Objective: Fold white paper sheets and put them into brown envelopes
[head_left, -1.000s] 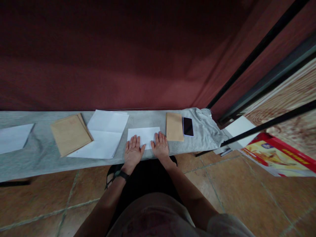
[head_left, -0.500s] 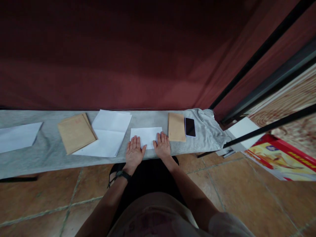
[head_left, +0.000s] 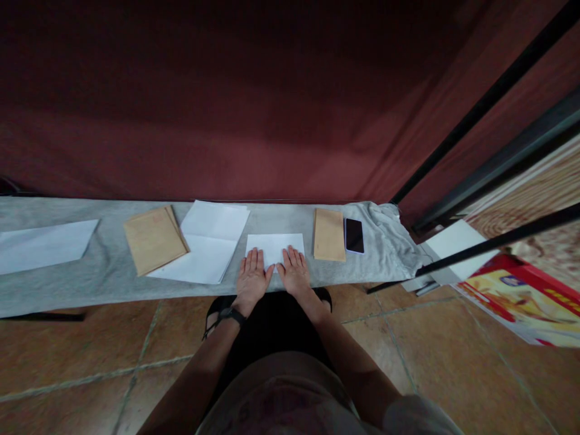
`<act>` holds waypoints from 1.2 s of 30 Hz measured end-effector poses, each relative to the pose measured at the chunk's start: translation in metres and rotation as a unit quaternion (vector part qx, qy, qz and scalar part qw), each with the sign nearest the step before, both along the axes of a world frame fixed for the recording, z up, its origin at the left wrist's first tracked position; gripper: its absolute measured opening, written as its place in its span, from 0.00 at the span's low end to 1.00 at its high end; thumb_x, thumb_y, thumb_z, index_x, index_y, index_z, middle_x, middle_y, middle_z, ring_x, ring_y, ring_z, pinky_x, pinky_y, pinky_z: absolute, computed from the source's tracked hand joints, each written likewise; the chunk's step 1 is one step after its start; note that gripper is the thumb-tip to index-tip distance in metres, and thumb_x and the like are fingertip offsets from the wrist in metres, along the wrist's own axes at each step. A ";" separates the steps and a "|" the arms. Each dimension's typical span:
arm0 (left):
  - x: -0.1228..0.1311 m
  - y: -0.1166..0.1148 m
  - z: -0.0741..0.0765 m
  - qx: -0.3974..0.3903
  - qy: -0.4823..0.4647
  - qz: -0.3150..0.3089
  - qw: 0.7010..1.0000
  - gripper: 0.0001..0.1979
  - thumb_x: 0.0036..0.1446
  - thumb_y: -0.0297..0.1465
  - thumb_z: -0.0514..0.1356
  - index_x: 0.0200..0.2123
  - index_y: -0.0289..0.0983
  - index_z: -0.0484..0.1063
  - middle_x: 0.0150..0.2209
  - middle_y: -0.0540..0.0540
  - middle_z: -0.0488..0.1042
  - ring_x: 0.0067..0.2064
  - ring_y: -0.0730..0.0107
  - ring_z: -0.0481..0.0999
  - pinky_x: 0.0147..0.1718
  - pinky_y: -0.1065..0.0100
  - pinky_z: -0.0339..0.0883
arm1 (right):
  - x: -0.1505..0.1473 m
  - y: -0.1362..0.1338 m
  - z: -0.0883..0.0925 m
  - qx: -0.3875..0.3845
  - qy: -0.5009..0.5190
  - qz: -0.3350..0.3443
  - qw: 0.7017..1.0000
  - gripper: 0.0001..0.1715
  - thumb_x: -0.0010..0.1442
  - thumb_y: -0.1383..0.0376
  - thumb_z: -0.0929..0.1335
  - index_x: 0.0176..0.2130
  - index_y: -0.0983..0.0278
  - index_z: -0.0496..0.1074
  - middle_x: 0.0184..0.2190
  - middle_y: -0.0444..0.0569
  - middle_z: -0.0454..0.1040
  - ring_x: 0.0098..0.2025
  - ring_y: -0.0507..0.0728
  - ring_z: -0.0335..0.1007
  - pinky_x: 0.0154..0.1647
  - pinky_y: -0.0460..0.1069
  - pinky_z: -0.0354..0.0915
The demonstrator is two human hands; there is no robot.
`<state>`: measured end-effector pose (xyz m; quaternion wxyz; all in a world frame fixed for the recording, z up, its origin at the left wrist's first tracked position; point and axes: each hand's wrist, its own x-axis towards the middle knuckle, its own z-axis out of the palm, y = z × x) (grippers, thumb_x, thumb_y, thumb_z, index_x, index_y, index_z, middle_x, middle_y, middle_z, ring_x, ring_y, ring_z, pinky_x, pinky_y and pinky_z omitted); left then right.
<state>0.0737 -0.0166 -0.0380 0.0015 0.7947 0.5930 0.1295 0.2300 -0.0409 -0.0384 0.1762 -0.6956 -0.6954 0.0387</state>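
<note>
Both of my hands lie flat, palms down, on a small folded white sheet (head_left: 274,244) on a low bench covered in grey cloth (head_left: 113,275). My left hand (head_left: 252,279) covers the sheet's near left corner, fingers stretched out. My right hand (head_left: 294,272) presses the near right part, fingers also straight. A black watch sits on my left wrist.
A tan envelope (head_left: 328,242) and a dark phone (head_left: 354,235) lie right of the sheet. To the left are larger white papers (head_left: 208,244), a stack of tan envelopes (head_left: 153,238) and another white sheet (head_left: 43,244). A dark red curtain hangs behind; tiled floor below.
My two hands have moved closer together on the white sheet, the right one sliding left off its right edge. The view has shifted a little to the left.
</note>
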 end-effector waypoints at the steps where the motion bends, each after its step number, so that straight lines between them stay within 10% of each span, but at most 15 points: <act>1: 0.000 0.000 0.000 0.004 -0.005 -0.001 1.000 0.36 0.70 0.45 0.45 0.70 0.25 0.54 0.72 0.30 0.54 0.74 0.50 0.50 0.70 0.50 0.46 | 0.002 -0.001 0.000 0.000 -0.001 -0.007 1.000 0.34 0.73 0.55 0.61 0.70 0.68 0.57 0.72 0.59 0.54 0.73 0.64 0.51 0.73 0.60 0.47; 22: -0.020 -0.015 0.010 -0.007 -0.028 -0.031 0.999 0.32 0.69 0.42 0.49 0.66 0.23 0.62 0.68 0.25 0.60 0.71 0.45 0.57 0.69 0.48 0.50 | 0.019 -0.038 -0.010 0.079 -0.010 -0.039 0.996 0.35 0.72 0.56 0.62 0.70 0.72 0.57 0.71 0.68 0.55 0.72 0.69 0.52 0.69 0.66 0.53; 36: 0.030 -0.011 0.040 -0.053 0.091 -0.164 0.981 0.22 0.64 0.19 0.50 0.59 0.31 0.69 0.61 0.30 0.71 0.62 0.53 0.71 0.57 0.54 0.67 | 0.032 -0.016 0.026 -0.054 0.041 -0.096 0.993 0.28 0.67 0.62 0.64 0.64 0.65 0.66 0.64 0.61 0.68 0.63 0.66 0.65 0.62 0.59 0.60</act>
